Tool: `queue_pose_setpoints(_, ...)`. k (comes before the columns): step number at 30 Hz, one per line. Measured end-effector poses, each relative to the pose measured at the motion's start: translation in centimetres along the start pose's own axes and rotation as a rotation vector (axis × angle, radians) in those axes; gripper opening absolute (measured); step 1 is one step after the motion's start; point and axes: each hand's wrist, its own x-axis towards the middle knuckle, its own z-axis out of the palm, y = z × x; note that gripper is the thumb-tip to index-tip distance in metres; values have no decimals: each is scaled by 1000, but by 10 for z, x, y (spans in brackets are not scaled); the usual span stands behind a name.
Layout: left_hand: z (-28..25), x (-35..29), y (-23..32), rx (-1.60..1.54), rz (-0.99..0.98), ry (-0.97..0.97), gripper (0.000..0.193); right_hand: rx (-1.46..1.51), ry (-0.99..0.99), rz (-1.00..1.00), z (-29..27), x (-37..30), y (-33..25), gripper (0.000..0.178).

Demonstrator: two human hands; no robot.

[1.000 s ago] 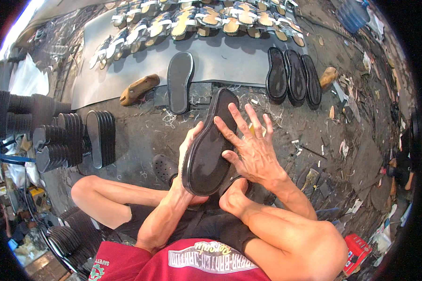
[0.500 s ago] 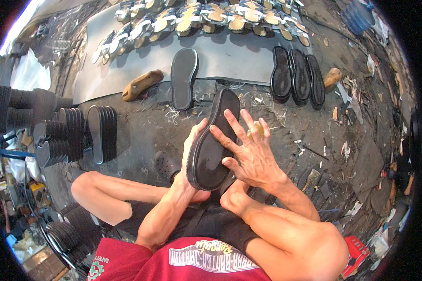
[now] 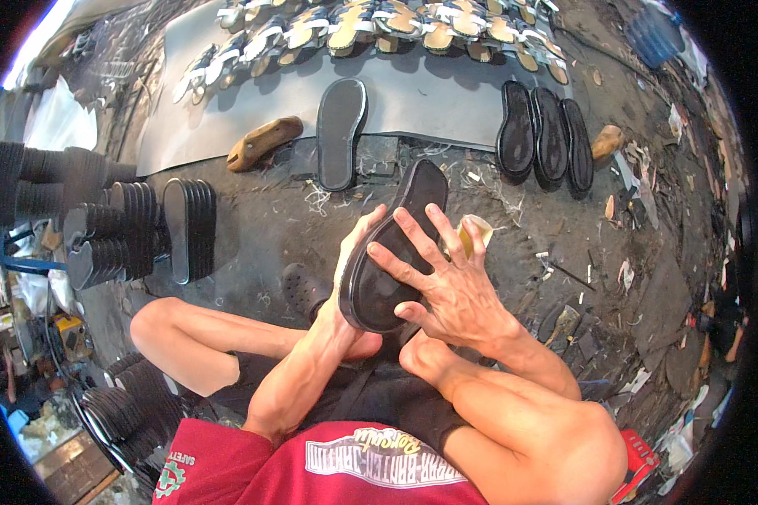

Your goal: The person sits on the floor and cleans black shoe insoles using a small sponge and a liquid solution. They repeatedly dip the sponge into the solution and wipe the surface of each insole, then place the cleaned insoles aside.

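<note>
A black shoe sole (image 3: 377, 282) is tilted in front of me, its toe end pointing away to the upper right. My left hand (image 3: 351, 261) grips it along the left edge, with the thumb side against the rim. Over the sole's upper face my right hand (image 3: 459, 286) lies with fingers spread, its fingertips on or just above the surface. Beside its outer fingers a small yellowish thing (image 3: 477, 236) shows in part; whether the hand touches it I cannot tell. Past the held sole, a single sole (image 3: 340, 135) lies half on a grey sheet.
The grey sheet (image 3: 446, 97) carries rows of sandals (image 3: 349, 29) at the back. Dark soles (image 3: 550, 139) lie at its right end. Wooden shoe lasts (image 3: 264, 143) rest near it. Stacked soles (image 3: 189, 231) stand left, a dark clog (image 3: 301, 286) nearer. Scraps litter the ground.
The held sole has turned slightly, its toe end swinging to the right. My right hand stays spread over it and has shifted a little. The whole view has moved slightly.
</note>
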Motion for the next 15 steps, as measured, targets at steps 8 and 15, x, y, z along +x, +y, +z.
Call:
queue_pose_setpoints(8, 19, -5, -7, 304, 49, 269, 52, -1, -39, -87, -8, 0, -6, 68)
queue_pose_setpoints(15, 40, -29, -18, 533, 115, 225, 61, 6, -35, -214, -14, 4, 1, 62)
